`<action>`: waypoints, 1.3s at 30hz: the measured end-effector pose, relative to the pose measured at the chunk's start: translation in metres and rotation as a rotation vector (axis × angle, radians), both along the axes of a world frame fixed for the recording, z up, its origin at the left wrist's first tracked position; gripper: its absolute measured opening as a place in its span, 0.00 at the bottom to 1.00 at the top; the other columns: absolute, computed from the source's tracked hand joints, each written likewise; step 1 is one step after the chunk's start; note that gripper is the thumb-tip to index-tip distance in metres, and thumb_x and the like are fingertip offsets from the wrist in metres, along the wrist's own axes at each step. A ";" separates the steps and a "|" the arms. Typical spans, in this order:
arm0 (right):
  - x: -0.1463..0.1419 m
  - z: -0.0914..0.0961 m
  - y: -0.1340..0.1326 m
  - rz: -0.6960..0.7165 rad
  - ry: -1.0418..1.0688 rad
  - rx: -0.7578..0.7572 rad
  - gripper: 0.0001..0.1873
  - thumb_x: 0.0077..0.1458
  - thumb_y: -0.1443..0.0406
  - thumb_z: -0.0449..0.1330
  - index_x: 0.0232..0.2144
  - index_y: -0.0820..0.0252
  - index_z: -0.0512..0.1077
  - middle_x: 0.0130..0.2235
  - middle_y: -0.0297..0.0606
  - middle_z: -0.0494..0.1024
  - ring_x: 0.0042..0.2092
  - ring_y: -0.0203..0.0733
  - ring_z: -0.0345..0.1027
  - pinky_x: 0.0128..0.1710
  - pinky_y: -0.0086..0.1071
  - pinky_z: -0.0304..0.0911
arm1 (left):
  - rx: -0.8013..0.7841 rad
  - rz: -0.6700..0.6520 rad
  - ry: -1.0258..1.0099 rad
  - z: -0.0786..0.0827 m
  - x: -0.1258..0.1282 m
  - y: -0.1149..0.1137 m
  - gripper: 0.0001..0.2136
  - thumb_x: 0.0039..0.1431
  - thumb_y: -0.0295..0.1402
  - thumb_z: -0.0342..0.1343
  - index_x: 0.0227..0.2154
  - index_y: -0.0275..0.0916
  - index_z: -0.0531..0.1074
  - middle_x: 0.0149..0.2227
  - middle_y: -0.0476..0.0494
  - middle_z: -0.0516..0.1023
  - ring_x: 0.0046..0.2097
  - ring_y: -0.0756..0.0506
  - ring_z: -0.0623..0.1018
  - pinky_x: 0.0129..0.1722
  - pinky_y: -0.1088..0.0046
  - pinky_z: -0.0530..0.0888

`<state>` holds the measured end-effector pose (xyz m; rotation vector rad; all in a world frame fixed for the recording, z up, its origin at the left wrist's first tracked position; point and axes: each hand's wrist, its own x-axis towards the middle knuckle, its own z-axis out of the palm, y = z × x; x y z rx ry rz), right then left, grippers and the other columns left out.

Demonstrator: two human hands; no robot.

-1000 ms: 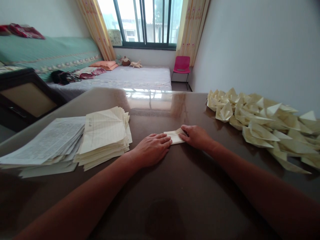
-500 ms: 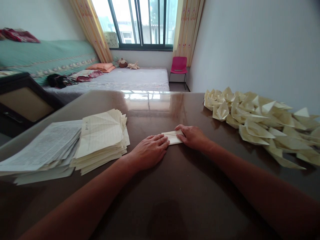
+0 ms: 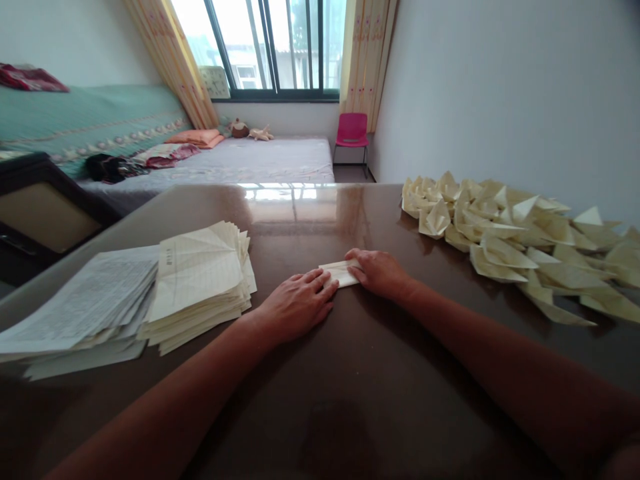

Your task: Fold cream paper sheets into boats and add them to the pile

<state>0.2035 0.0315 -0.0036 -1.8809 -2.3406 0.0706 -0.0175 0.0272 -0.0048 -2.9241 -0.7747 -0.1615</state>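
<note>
A small folded piece of cream paper [image 3: 341, 273] lies on the glossy brown table [image 3: 320, 373]. My left hand [image 3: 296, 304] rests flat on its left part, fingers stretched out. My right hand [image 3: 379, 272] presses on its right end with fingers curled down over the paper. Most of the paper is hidden under the two hands.
A stack of creased cream sheets [image 3: 200, 280] lies to the left, beside a pile of printed sheets [image 3: 80, 303]. Several folded paper boats [image 3: 510, 243] are heaped along the right wall. Beyond the table are a bed [image 3: 240, 160], a pink chair [image 3: 352, 130] and a window [image 3: 270, 47].
Both hands keep pressing the folded paper with hardly any shift. The camera has swung slightly, so everything sits a little further left in the picture.
</note>
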 end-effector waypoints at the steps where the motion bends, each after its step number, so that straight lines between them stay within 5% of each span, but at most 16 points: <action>1: 0.000 0.000 -0.001 0.004 -0.005 0.000 0.16 0.61 0.59 0.50 0.49 0.54 0.67 0.43 0.39 0.79 0.41 0.44 0.72 0.38 0.32 0.59 | 0.003 0.003 0.006 0.000 0.001 0.000 0.19 0.66 0.38 0.43 0.56 0.38 0.62 0.58 0.36 0.67 0.60 0.40 0.65 0.58 0.62 0.65; 5: -0.001 0.006 -0.006 0.024 -0.072 0.023 0.16 0.62 0.59 0.48 0.49 0.53 0.68 0.46 0.40 0.75 0.41 0.44 0.71 0.36 0.32 0.59 | 0.026 0.019 0.032 -0.001 0.004 -0.002 0.19 0.66 0.39 0.42 0.55 0.36 0.63 0.58 0.34 0.67 0.60 0.39 0.65 0.57 0.61 0.66; 9: -0.011 0.016 -0.014 0.099 -0.223 0.207 0.14 0.62 0.63 0.50 0.47 0.55 0.70 0.53 0.45 0.68 0.52 0.50 0.62 0.42 0.37 0.59 | 0.054 0.030 0.038 -0.001 0.006 -0.004 0.19 0.66 0.38 0.42 0.55 0.36 0.63 0.57 0.34 0.67 0.60 0.39 0.66 0.55 0.60 0.68; 14: -0.034 0.013 -0.030 0.342 -0.375 0.159 0.14 0.61 0.69 0.49 0.43 0.64 0.73 0.43 0.48 0.74 0.46 0.49 0.65 0.43 0.39 0.58 | 0.072 0.024 0.051 0.002 0.006 -0.006 0.19 0.65 0.35 0.43 0.56 0.35 0.64 0.56 0.35 0.69 0.58 0.38 0.67 0.54 0.59 0.69; 18: -0.035 0.003 -0.052 0.351 -0.412 0.192 0.17 0.61 0.72 0.48 0.48 0.71 0.70 0.45 0.53 0.74 0.46 0.50 0.65 0.44 0.41 0.58 | 0.075 0.035 0.051 0.002 0.007 -0.006 0.18 0.65 0.34 0.43 0.54 0.36 0.65 0.55 0.34 0.69 0.58 0.38 0.68 0.52 0.59 0.70; 26: -0.021 0.005 -0.079 0.167 -0.412 0.154 0.22 0.62 0.71 0.45 0.56 0.67 0.63 0.57 0.53 0.67 0.53 0.54 0.61 0.45 0.46 0.58 | 0.057 0.057 0.034 0.004 0.005 -0.005 0.16 0.64 0.35 0.46 0.51 0.37 0.67 0.53 0.33 0.71 0.56 0.38 0.70 0.48 0.60 0.71; 30: -0.027 0.009 -0.079 0.041 -0.351 0.059 0.21 0.60 0.73 0.44 0.52 0.72 0.67 0.53 0.58 0.70 0.51 0.55 0.63 0.44 0.47 0.57 | 0.081 0.097 0.060 0.011 0.001 -0.006 0.13 0.63 0.36 0.47 0.46 0.39 0.70 0.47 0.36 0.75 0.50 0.39 0.73 0.44 0.62 0.71; 36: -0.010 0.028 -0.050 -0.027 -0.175 -0.038 0.11 0.55 0.71 0.53 0.37 0.64 0.75 0.41 0.52 0.78 0.47 0.52 0.67 0.42 0.40 0.59 | 0.088 0.136 0.077 0.014 0.009 -0.011 0.12 0.63 0.35 0.49 0.42 0.36 0.72 0.41 0.34 0.77 0.46 0.39 0.75 0.41 0.62 0.70; 39: 0.002 0.025 -0.023 -0.080 0.060 0.032 0.19 0.61 0.64 0.50 0.53 0.64 0.66 0.45 0.50 0.77 0.46 0.46 0.69 0.42 0.35 0.61 | 0.095 0.154 0.064 0.011 0.009 -0.010 0.13 0.64 0.37 0.46 0.39 0.37 0.73 0.40 0.36 0.77 0.45 0.40 0.75 0.40 0.64 0.70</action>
